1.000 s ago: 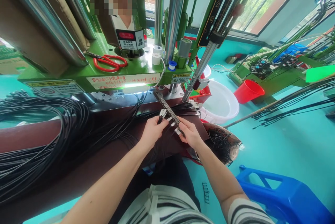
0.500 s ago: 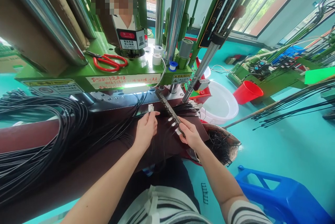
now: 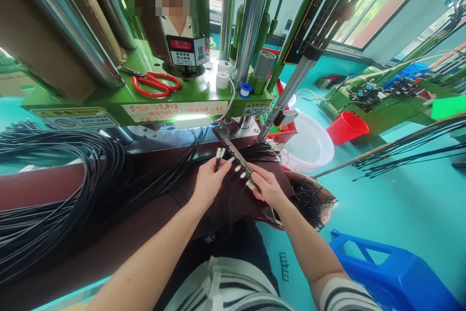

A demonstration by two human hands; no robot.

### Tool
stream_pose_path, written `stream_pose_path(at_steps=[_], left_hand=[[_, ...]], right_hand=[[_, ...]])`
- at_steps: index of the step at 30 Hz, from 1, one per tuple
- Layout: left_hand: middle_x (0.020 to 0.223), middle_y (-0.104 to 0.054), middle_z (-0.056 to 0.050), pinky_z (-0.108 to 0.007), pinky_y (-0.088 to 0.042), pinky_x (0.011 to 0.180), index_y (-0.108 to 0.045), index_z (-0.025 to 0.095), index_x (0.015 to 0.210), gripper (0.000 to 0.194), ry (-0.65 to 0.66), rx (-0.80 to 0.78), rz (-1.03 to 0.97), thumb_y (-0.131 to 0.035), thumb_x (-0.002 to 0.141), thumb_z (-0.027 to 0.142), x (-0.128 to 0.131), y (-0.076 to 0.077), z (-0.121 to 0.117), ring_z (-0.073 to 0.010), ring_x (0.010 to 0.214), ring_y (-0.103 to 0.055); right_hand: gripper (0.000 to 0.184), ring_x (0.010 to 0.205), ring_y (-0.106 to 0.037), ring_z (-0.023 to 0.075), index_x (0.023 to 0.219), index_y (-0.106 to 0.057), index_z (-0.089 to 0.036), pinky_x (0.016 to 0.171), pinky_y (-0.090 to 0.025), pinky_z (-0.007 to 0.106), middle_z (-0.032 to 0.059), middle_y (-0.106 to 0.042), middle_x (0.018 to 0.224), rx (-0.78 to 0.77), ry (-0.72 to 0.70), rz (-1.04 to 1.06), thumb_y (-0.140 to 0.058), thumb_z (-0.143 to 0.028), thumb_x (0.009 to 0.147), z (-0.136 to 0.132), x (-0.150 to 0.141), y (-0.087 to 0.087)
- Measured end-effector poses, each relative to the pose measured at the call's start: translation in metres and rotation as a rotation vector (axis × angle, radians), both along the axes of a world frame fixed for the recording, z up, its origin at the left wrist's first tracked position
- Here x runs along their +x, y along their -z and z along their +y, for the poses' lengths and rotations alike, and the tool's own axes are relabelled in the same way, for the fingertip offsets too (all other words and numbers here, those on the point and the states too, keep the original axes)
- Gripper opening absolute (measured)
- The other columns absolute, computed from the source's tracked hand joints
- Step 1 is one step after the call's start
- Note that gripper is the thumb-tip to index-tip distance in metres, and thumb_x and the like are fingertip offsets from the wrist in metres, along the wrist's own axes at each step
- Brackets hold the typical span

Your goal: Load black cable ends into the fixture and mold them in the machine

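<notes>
My left hand (image 3: 210, 177) is closed on a few black cables (image 3: 219, 154) whose pale flat connectors stick up above the fingers. One connector between thumb and finger touches or nearly touches the edge of a long metal bar (image 3: 233, 150). My right hand (image 3: 268, 186) grips the near end of that bar, which slants up and left toward the press. Several pale connectors are seated along the bar's near half. Behind the bar lies a bundle of black cables (image 3: 267, 148) with pale ends. The palm sides of both hands are hidden.
A green press (image 3: 204, 100) stands ahead, with red-handled scissors (image 3: 156, 84) on its ledge. Looped black cables (image 3: 83, 170) cover the left of the brown table (image 3: 145, 219). To the right are a white tub (image 3: 309, 141), a bag of black scraps (image 3: 309, 202) and a blue stool (image 3: 393, 267).
My left hand has moved right, up to the bar, with a connector now pointing at its edge. My right hand keeps its grip on the bar. The view has shifted slightly.
</notes>
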State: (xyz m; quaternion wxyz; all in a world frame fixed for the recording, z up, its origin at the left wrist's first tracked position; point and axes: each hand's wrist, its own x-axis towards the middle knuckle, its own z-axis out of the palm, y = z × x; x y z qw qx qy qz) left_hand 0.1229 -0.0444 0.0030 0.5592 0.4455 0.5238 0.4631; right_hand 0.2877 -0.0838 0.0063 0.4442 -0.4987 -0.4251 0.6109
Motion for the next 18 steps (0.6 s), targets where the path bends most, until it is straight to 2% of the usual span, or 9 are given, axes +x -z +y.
stream_pose_path(at_steps=[6, 13, 16, 18], left_hand=[[0.040, -0.036, 0.008, -0.020, -0.023, 0.039, -0.053, 0.017, 0.063, 0.027, -0.008, -0.011, -0.009, -0.063, 0.063, 0.041, -0.001, 0.001, 0.001, -0.0054, 0.037, -0.029], [0.042, -0.038, 0.007, -0.020, -0.022, 0.037, -0.053, 0.017, 0.063, 0.028, 0.000, 0.019, 0.024, -0.064, 0.062, 0.042, -0.006, 0.002, -0.001, -0.0055, 0.037, -0.030], [0.043, -0.036, 0.007, -0.020, -0.021, 0.036, -0.054, 0.016, 0.068, 0.031, -0.001, 0.013, -0.029, -0.058, 0.068, 0.047, -0.010, 0.000, 0.002, -0.0052, 0.036, -0.029], [0.043, -0.033, 0.008, -0.019, -0.020, 0.035, -0.054, 0.016, 0.074, 0.034, -0.053, 0.013, -0.077, -0.049, 0.074, 0.050, -0.014, -0.002, 0.005, -0.0050, 0.034, -0.026]], right_hand=[[0.051, 0.033, -0.028, 0.0013, 0.122, -0.052, -0.016, 0.030, -0.018, 0.016, -0.0059, -0.043, 0.051, 0.013, -0.034, -0.021, -0.055, -0.042, 0.078, 0.000, 0.001, 0.000], [0.049, 0.042, -0.033, 0.0022, 0.123, -0.051, -0.019, 0.035, -0.026, 0.016, -0.0030, -0.047, 0.062, 0.060, -0.094, -0.147, -0.054, -0.041, 0.080, -0.001, -0.002, 0.002], [0.049, 0.042, -0.030, 0.0020, 0.121, -0.053, -0.017, 0.034, -0.023, 0.015, -0.0032, -0.046, 0.061, 0.019, -0.055, -0.105, -0.056, -0.041, 0.078, -0.002, -0.002, 0.001], [0.051, 0.040, -0.030, 0.0016, 0.120, -0.053, -0.016, 0.032, -0.021, 0.015, -0.0038, -0.046, 0.058, 0.002, -0.024, -0.073, -0.057, -0.043, 0.077, -0.002, -0.001, 0.001]])
